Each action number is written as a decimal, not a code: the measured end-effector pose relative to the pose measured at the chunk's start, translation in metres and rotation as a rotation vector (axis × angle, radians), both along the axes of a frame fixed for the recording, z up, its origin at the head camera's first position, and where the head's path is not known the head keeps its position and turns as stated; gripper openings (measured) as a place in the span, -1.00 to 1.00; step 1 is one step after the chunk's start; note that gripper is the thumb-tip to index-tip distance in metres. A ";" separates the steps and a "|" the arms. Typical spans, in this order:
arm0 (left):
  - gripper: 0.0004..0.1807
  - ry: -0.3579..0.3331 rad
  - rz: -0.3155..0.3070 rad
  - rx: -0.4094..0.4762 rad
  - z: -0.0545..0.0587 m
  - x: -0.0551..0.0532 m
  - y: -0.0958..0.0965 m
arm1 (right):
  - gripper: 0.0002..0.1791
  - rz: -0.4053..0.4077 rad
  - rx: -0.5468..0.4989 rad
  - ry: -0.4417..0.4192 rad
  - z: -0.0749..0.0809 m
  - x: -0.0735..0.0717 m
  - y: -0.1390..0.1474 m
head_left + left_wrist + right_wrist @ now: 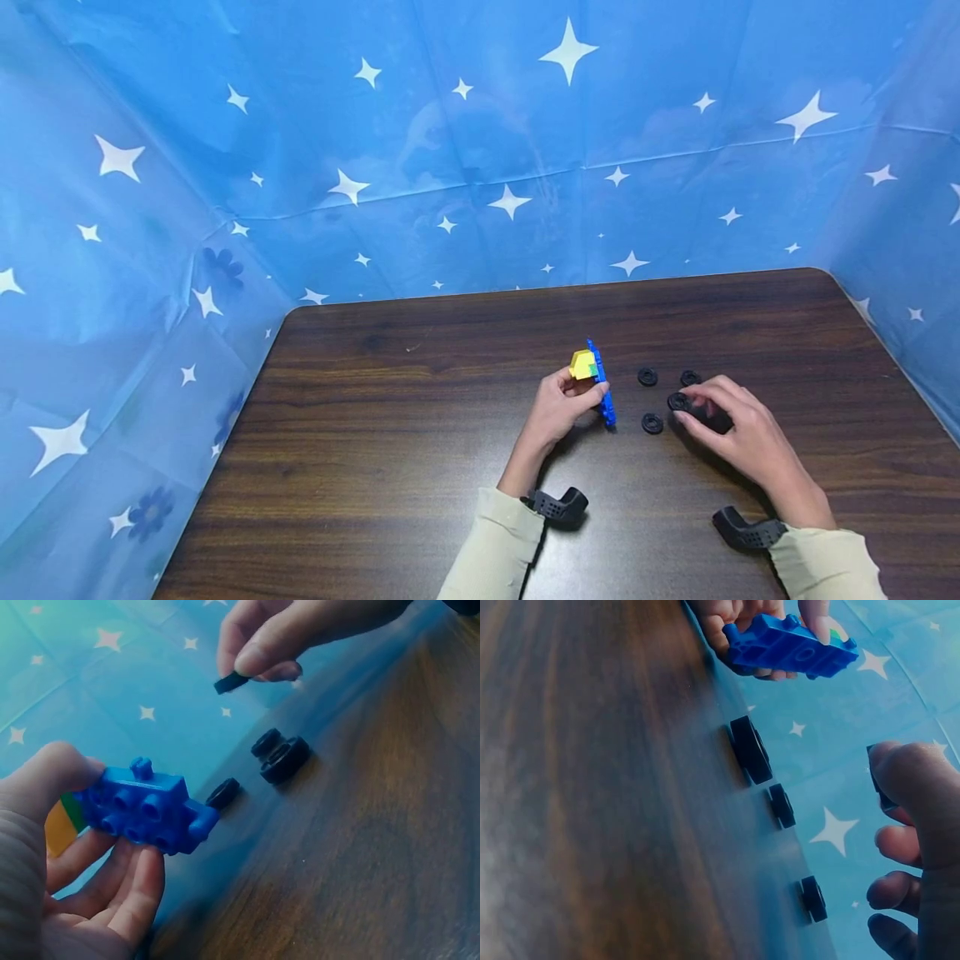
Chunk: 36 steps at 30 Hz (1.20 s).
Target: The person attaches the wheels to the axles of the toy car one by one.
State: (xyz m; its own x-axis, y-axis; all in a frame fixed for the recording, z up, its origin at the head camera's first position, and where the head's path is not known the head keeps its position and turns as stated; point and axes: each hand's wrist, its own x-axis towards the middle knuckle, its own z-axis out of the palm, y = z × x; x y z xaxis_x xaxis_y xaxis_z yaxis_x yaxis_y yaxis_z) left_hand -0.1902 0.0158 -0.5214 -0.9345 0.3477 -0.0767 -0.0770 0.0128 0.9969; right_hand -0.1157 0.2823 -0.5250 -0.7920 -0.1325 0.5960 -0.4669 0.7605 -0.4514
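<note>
My left hand (557,410) grips a blue toy car base (604,402) tilted up on edge, thumb on one side and fingers on the other. A yellow block (582,364) and a bit of green sit on the base's left side. In the left wrist view, round pegs show on the underside of the blue base (142,806). Between thumb and fingers, my right hand (750,429) pinches a small black toy wheel (678,402) above the table. Its other fingers are loosely bent in the right wrist view, where the wheel (877,780) is partly hidden by the thumb.
Three more black wheels lie on the wooden table (390,450) between and beyond the hands: one at the back (647,377), another nearer me (652,423), and a third (691,378) beside the right fingers. A blue star-patterned cloth (465,150) stands behind the table.
</note>
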 end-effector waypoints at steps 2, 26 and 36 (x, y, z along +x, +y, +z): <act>-0.60 0.006 -0.009 -0.016 -0.001 0.000 0.000 | -0.53 -0.002 -0.010 0.007 0.001 0.000 0.000; -0.66 -0.007 -0.021 -0.025 -0.003 0.001 0.004 | -0.51 0.044 -0.095 0.089 0.006 -0.019 -0.025; -0.72 -0.009 -0.035 0.001 0.001 0.002 0.002 | -0.53 0.040 -0.089 0.086 0.006 -0.023 -0.033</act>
State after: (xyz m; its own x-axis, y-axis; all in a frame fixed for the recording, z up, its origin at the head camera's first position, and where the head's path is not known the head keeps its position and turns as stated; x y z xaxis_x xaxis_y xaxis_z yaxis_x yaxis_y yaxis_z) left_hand -0.1883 0.0175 -0.5205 -0.9211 0.3800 -0.0850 -0.0860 0.0144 0.9962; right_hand -0.1390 0.2497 -0.5185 -0.7325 -0.1064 0.6724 -0.5360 0.6990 -0.4734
